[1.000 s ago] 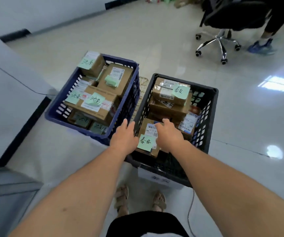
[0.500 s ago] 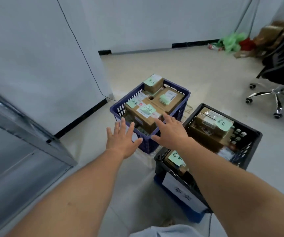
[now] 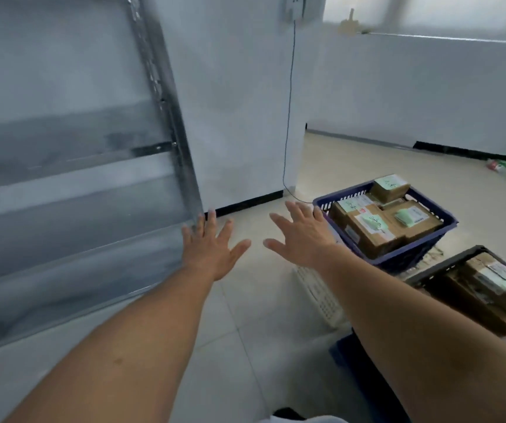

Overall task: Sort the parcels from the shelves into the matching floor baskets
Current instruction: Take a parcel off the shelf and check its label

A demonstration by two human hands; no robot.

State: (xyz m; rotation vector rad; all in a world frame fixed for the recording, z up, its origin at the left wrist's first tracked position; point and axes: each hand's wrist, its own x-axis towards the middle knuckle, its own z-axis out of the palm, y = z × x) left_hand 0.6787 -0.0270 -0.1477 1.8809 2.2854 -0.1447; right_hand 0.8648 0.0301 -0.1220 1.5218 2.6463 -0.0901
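Just beside right hand (image 3: 302,236): blue basket (image 3: 404,257) holding parcels (image 3: 373,230); left hand (image 3: 209,248) apart.

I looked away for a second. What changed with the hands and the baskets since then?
Both hands let go of a green-noted parcel in the black plastic basket and swung left, empty. The left hand and right hand now reach with fingers spread toward the grey metal shelf unit. The blue plastic basket, the black one and their cardboard parcels stayed put.
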